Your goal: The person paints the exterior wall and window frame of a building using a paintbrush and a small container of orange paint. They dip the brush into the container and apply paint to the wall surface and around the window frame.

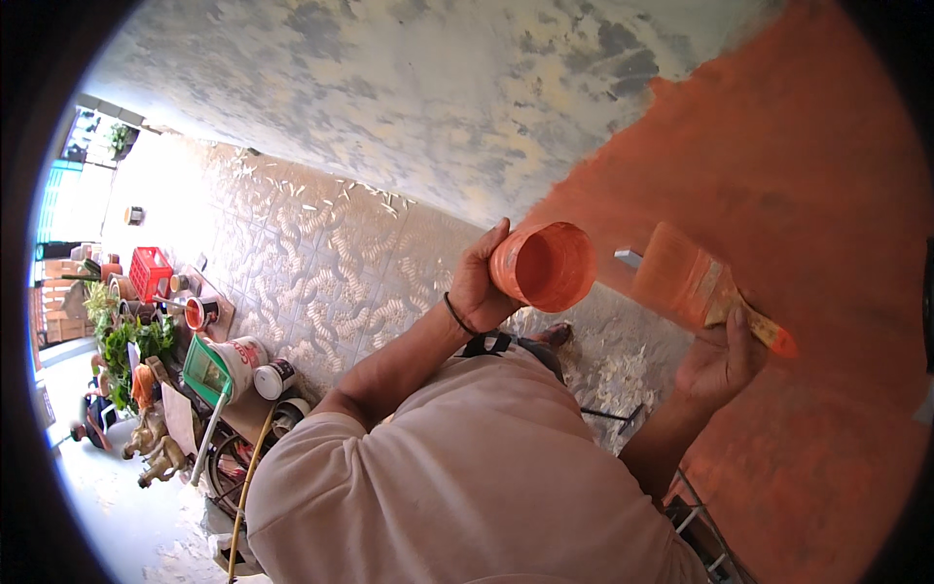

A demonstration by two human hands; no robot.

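Observation:
My left hand is closed around an orange-smeared paint cup, its mouth tilted toward me and orange paint inside. My right hand grips the handle of a wide paintbrush whose bristles are coated orange. The brush is to the right of the cup and apart from it. Beyond both hands rises a wall, orange on its right part and patchy grey-white on its left part. Whether the bristles touch the wall, I cannot tell.
Paint flakes lie scattered over the patterned tile floor. At the left stand a white bucket, a green tray, a small paint can, a red crate and potted plants. A yellow pole leans nearby.

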